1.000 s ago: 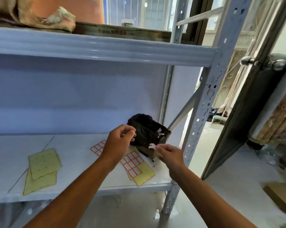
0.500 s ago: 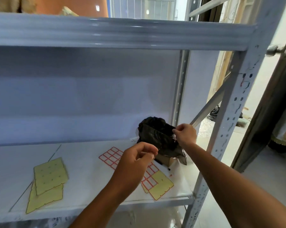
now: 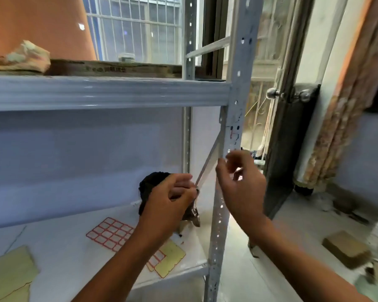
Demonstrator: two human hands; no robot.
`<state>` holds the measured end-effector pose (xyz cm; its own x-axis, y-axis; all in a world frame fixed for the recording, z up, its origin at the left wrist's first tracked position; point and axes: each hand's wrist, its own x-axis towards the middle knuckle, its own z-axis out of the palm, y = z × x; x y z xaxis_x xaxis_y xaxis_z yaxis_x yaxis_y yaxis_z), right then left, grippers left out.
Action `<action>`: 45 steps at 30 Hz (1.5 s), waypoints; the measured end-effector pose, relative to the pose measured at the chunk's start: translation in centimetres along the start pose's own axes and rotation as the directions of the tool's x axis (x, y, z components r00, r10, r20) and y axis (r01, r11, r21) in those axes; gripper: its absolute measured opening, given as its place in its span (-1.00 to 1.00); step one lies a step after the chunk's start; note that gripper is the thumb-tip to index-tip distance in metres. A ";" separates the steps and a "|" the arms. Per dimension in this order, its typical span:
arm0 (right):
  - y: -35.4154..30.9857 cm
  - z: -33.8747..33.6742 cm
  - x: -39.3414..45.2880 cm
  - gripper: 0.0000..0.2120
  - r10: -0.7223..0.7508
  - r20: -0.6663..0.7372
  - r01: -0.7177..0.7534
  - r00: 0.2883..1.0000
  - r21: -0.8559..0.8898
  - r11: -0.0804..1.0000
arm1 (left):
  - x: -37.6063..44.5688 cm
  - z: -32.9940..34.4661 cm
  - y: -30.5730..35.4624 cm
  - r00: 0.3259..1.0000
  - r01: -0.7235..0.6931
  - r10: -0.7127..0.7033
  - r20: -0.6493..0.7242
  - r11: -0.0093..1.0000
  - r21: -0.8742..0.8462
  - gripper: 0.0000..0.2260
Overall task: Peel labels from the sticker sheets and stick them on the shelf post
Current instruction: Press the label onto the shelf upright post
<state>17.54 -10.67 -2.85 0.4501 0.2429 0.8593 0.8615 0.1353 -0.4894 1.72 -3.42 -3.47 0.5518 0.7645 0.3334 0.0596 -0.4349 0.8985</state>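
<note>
The grey perforated shelf post (image 3: 235,101) stands at the right front of the shelf, with small red-edged labels (image 3: 233,134) stuck on it at mid height. My right hand (image 3: 241,184) is raised beside the post, blurred, with fingers apart and fingertips just below those labels. My left hand (image 3: 171,199) hovers over the shelf with thumb and fingers pinched together; I see nothing between them. A red-bordered sticker sheet (image 3: 109,234) lies flat on the white shelf board (image 3: 59,249). A second sheet (image 3: 156,260) is partly hidden under my left forearm.
A black bag (image 3: 147,186) sits at the back right of the shelf behind my left hand. Yellow backing sheets lie at front right (image 3: 171,256) and far left (image 3: 7,273). A diagonal brace (image 3: 207,168) crosses behind the post. A dark door (image 3: 286,149) stands open to the right.
My right hand left the black bag and rose to the post. My left hand stayed pinched and moved right toward the bag. The view tilted upward.
</note>
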 end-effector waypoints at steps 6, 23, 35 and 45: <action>3.2 -2.0 7.1 -0.67 0.088 0.060 -0.080 0.994 -0.125 0.989 | 0.0 3.3 3.5 0.998 -0.027 0.032 0.057 0.997 -0.077 -0.78; 4.8 -1.7 9.3 -0.84 -0.145 0.225 0.209 0.963 -0.293 0.933 | 0.4 5.3 2.1 0.996 0.057 -0.054 0.068 0.997 -0.045 -0.79; 5.1 -2.5 9.0 -0.82 -0.291 0.314 0.409 0.904 -0.435 0.802 | 0.2 5.2 3.8 0.997 0.043 -0.041 0.072 0.999 -0.027 -0.82; 2.5 -1.6 8.4 -0.87 -0.154 0.290 0.300 0.945 -0.567 0.767 | -0.6 3.6 5.9 0.996 0.008 -0.002 0.094 0.998 -0.062 -0.86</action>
<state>23.87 -9.79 3.36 0.2239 0.4871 0.8442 0.9292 -0.3681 -0.0341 4.75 -8.12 0.60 0.6271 0.7174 0.3033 0.0121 -0.3984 0.9171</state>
